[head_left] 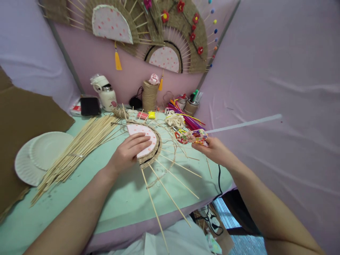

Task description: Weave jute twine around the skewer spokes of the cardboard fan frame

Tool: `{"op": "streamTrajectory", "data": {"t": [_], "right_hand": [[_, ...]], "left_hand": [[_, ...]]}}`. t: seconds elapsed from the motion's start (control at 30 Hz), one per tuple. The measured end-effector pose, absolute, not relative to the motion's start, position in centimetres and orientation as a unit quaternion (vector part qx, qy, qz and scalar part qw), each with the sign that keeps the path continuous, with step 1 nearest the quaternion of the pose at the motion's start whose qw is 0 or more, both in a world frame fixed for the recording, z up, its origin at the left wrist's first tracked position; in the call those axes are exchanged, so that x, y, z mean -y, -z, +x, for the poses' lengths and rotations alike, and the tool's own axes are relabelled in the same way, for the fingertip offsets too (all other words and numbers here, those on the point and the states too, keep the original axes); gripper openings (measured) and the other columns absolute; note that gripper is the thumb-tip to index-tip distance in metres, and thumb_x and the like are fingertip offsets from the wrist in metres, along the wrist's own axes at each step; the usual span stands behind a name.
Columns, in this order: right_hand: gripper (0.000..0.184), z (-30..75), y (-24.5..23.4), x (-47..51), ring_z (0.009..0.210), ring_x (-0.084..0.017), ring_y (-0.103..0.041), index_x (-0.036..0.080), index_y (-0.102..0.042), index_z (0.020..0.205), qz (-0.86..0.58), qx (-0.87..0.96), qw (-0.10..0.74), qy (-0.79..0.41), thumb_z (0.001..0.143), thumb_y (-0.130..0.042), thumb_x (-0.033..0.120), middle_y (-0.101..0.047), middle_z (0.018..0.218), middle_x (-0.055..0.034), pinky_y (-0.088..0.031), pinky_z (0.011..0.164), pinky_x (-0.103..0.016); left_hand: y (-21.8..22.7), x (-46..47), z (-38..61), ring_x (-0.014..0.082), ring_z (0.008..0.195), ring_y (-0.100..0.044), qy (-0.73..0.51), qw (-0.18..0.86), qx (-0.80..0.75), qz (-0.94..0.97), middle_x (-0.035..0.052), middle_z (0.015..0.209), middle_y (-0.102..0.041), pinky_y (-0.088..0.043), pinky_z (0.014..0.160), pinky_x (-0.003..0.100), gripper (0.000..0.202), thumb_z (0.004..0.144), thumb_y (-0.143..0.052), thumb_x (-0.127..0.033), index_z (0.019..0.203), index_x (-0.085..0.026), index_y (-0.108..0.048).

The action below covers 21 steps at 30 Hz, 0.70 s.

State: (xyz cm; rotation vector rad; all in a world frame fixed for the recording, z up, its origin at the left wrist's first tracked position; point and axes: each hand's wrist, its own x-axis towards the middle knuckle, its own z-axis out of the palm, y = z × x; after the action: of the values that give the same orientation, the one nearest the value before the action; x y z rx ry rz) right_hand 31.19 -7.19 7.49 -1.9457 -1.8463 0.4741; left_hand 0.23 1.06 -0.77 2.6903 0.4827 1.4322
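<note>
My left hand grips a half-round fan piece, its fingers across the pink-dotted white face and its thumb hidden. Twine and a black line edge the piece, and thin wooden sticks fan out from its curved side. In my right hand is a flower-patterned glue gun, fingers wrapped round it. A long whitish glue stick juts from its back. The gun's front end points left, towards the sticks on the fan's far right side. A loose strand of twine curves across the sticks.
A bundle of wooden sticks lies left, beside paper plates and cardboard. Behind stand a bottle, a twine spool and a pen pot. Colourful pipe cleaners lie nearby. Finished fans hang behind. A black cord crosses the table's right edge.
</note>
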Motion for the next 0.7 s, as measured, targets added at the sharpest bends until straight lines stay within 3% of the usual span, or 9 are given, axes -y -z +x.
{"op": "streamTrajectory", "data": {"t": [0.2, 0.27, 0.37, 0.5, 0.63, 0.7], "right_hand": [[0.044, 35.1, -6.4, 9.1, 0.049, -0.014, -0.044, 0.016, -0.056, 0.071, -0.803, 0.483, 0.327, -0.118, 0.075, -0.054, 0.060, -0.049, 0.054, 0.0002, -0.032, 0.045, -0.024], [0.043, 37.2, -4.7, 9.5, 0.054, -0.017, -0.049, 0.015, -0.058, 0.072, -0.813, 0.489, 0.309, -0.067, 0.076, -0.053, 0.057, -0.054, 0.058, -0.0026, -0.035, 0.049, -0.025], [0.038, 39.6, -1.1, 9.8, 0.070, -0.023, -0.058, 0.014, -0.062, 0.090, -0.790, 0.555, 0.254, -0.055, 0.083, -0.045, 0.047, -0.064, 0.075, -0.0069, -0.043, 0.060, -0.030], [0.039, 40.1, 3.0, 10.3, 0.092, -0.027, -0.061, 0.012, -0.060, 0.106, -0.805, 0.576, 0.139, -0.035, 0.090, -0.038, 0.039, -0.064, 0.098, -0.0163, -0.045, 0.078, -0.034], [0.044, 38.8, 3.4, 10.5, 0.100, -0.031, -0.059, 0.013, -0.054, 0.126, -0.829, 0.558, 0.021, -0.037, 0.088, -0.046, 0.035, -0.061, 0.108, -0.0195, -0.044, 0.082, -0.037], [0.045, 38.1, 2.3, 10.3, 0.105, -0.033, -0.057, 0.015, -0.053, 0.128, -0.829, 0.558, 0.031, -0.006, 0.087, -0.049, 0.034, -0.059, 0.114, -0.0195, -0.044, 0.083, -0.041]], "left_hand": [[0.3, -0.9, -0.1, 0.0251, 0.115, -0.058, -0.492, 0.044, -0.189, 0.848, 0.0113, 0.116, -0.068, -0.046, 0.099, 0.045, 0.037, 0.083, -0.063, -0.018, 0.119, -0.022, -0.062], [0.0, -0.8, -0.2, 0.0256, 0.114, -0.058, -0.513, 0.058, -0.207, 0.831, 0.0115, 0.117, -0.067, -0.045, 0.099, 0.046, 0.036, 0.082, -0.064, -0.020, 0.118, -0.022, -0.063], [-0.2, -0.7, -0.2, 0.0264, 0.114, -0.059, -0.540, 0.078, -0.224, 0.808, 0.0104, 0.119, -0.066, -0.044, 0.100, 0.047, 0.037, 0.081, -0.066, -0.025, 0.118, -0.024, -0.063], [0.0, -0.7, -0.2, 0.0262, 0.116, -0.058, -0.562, 0.076, -0.223, 0.793, 0.0094, 0.119, -0.066, -0.043, 0.101, 0.048, 0.038, 0.082, -0.065, -0.025, 0.120, -0.025, -0.062], [0.0, -0.5, -0.2, 0.0266, 0.117, -0.057, -0.567, 0.075, -0.220, 0.790, 0.0098, 0.120, -0.066, -0.043, 0.101, 0.049, 0.038, 0.082, -0.064, -0.025, 0.120, -0.025, -0.062], [-0.2, -0.3, -0.2, 0.0266, 0.116, -0.057, -0.569, 0.075, -0.215, 0.790, 0.0102, 0.119, -0.066, -0.044, 0.100, 0.049, 0.036, 0.084, -0.063, -0.026, 0.120, -0.025, -0.062]]}}
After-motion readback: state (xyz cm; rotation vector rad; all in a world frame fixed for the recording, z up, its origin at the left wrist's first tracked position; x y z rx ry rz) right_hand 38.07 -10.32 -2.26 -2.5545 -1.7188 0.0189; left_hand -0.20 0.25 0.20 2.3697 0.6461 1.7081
